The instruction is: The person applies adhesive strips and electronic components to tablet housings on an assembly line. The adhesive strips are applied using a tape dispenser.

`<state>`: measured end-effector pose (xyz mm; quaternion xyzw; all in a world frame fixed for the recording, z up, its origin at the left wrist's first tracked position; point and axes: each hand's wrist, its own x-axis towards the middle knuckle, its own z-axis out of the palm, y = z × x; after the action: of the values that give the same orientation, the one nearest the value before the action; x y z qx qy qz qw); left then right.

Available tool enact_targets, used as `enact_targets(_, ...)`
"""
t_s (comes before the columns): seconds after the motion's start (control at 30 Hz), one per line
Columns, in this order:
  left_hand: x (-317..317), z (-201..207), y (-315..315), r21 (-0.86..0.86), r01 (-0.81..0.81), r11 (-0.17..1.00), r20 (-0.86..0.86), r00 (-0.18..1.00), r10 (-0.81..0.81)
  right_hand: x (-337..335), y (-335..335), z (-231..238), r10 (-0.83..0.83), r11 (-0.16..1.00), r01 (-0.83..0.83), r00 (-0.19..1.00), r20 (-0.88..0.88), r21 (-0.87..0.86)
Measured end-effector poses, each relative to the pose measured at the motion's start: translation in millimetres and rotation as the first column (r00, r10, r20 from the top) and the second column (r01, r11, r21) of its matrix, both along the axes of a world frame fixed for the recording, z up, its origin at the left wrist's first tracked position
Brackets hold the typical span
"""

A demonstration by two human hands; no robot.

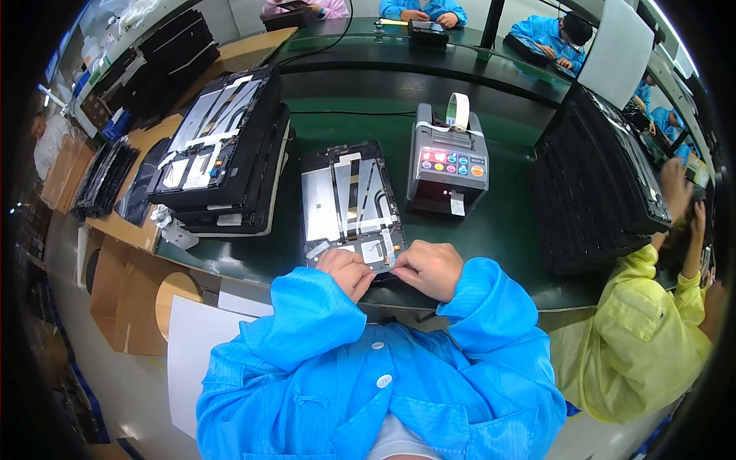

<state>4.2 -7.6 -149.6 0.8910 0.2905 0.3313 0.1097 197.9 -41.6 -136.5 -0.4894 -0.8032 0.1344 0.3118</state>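
Left hand (pixel 345 272): fingers curled at the lower edge of the tablet (pixel 353 204)
Right hand (pixel 431 270): thumb and forefinger close together just alongside; what either hand pinches, we can't tell
Tablet: opened up, lying at the centre of our frame
Tape machine (pixel 448 162): we spot it lit up, right of centre

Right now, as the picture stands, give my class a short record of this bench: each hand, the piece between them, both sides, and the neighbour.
Left hand: at the tablet's near edge, fingers bent
Right hand: at its near right corner
Held item: too small to tell
Tablet: opened, insides showing, on a green table
Left side: stack, opened tablet on top
Right side: button machine, then a tall black stack
Neighbour: co-worker in yellow
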Motion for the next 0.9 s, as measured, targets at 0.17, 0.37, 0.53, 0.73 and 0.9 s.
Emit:
enact_targets(0.17, -1, 1, 0, -0.005, 0.029, 1.0, -0.015, 0.999, -0.029, -1, 0, -1, -0.012, 1.0, 0.012, 0.999, 0.032, 0.018)
enact_targets(0.37, -1, -2, -1, 0.011, 0.047, 0.999, 0.006, 0.999, -0.047, -1, -3, -2, -0.036, 0.996, 0.029, 0.995, 0.092, 0.081)
enact_targets(0.53, 0, -5, 0, 0.078, 0.026, 0.997, 0.028, 0.999, -0.029, 1, -8, -5, -0.075, 0.994, 0.065, 0.99, 0.115, 0.092)
enact_targets(0.73, 0, -1, -2, 0.105, 0.03, 0.994, 0.027, 0.999, -0.033, 7, -11, 0, -0.116, 0.993, 0.116, 0.993, 0.006, -0.007)
enact_targets(0.9, 1, -1, -3, 0.105, 0.013, 0.994, 0.032, 0.999, -0.016, 5, -7, -6, -0.079, 0.994, 0.079, 0.997, -0.008, 0.074)
